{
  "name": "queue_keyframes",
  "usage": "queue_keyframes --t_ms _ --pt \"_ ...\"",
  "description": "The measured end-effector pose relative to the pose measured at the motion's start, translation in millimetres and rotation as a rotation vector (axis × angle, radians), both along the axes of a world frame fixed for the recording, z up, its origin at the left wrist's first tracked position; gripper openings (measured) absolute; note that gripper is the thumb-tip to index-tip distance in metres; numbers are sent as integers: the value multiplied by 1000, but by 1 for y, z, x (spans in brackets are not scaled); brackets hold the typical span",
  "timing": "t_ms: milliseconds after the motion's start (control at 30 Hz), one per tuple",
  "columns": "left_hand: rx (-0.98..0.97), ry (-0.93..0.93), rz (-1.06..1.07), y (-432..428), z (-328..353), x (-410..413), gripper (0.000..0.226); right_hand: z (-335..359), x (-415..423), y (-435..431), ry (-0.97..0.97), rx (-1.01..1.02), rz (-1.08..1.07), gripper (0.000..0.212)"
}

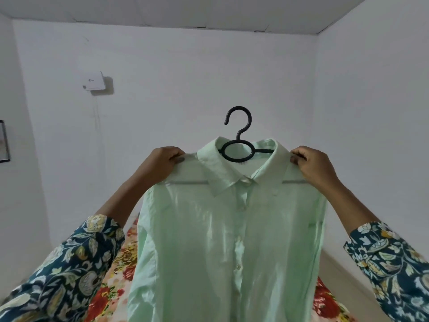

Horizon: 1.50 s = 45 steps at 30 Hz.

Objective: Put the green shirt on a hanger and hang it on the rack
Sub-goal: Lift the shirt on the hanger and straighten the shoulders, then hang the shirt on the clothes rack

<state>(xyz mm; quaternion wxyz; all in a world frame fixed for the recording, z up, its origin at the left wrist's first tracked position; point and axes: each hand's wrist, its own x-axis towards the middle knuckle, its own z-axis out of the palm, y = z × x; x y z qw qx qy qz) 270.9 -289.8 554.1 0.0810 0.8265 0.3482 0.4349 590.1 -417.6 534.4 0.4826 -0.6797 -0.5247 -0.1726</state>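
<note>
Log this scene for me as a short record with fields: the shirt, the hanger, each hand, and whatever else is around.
green shirt: held up in the air, front toward the camera
black hanger: arms inside the shoulders, hook up out of the collar, hooked on nothing
left hand: pinches the shoulder on its side
right hand: pinches the shoulder on its side
below: floral sheet
wall: white box mounted at left

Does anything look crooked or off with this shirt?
Only slightly. The collar of the shirt sits lopsided on the hanger: its flap on the picture's left hangs lower than the other. Otherwise it hangs evenly, with the left hand and right hand pinching its shoulders.
</note>
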Motion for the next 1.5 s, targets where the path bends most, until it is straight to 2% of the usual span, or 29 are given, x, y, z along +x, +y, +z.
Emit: queue_keyframes --t_ms 133,333,533,700,867,967,1033,1100,1300,1500 --pt "79 31 -161 -27 6 12 19 -8 -9 -75 47 63 -129 14" --pt "58 87 -420 -102 16 57 20 -14 -19 -216 96 83 -368 12" --pt "80 108 -789 -235 21 131 13 -12 -38 -414 90 102 -668 12" --pt "89 71 -1107 -403 24 189 11 -14 -89 -614 139 143 -902 10" --pt "121 67 -1357 -591 24 217 8 -6 -160 -803 96 168 -1153 12" --pt "133 87 -1540 -714 18 221 20 -12 -212 -912 109 206 -1313 13" --pt "123 71 -1628 -799 12 224 19 -11 -250 -981 97 198 -1435 12" --pt "114 78 -1728 -875 5 224 11 -12 -282 -1041 87 178 -1552 12" --pt "150 86 -2025 -1088 -3 203 8 -24 -376 -1191 110 232 -1869 17" --pt "211 76 -2282 -1279 0 182 15 -23 -453 -1307 72 272 -2120 12"
